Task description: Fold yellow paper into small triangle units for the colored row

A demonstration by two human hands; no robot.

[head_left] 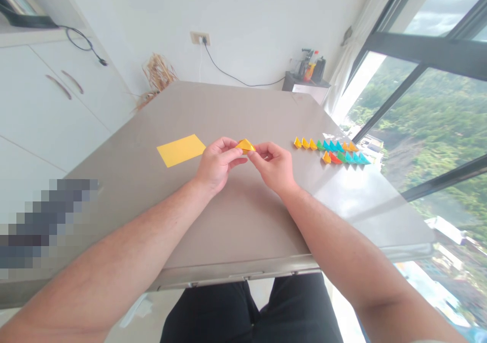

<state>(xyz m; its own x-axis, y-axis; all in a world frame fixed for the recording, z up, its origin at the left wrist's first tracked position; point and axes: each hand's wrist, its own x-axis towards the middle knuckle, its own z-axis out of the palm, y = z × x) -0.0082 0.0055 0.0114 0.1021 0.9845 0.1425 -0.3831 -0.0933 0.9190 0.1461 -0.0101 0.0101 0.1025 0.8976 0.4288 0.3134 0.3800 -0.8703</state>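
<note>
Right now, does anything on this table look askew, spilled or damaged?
Nothing stands out. The hands pinch a folded yellow paper, a yellow sheet lies flat at left, and small folded pieces stand in two rows at right. The pixelated patch hides its contents.

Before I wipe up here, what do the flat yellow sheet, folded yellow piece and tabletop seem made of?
Flat yellow sheet: probably matte paper, thin with straight edges.
Folded yellow piece: likely similar paper, given its angular folds.
Tabletop: smooth, somewhat glossy, with bright reflections at right; perhaps laminate or stone, I can't tell which.
</note>
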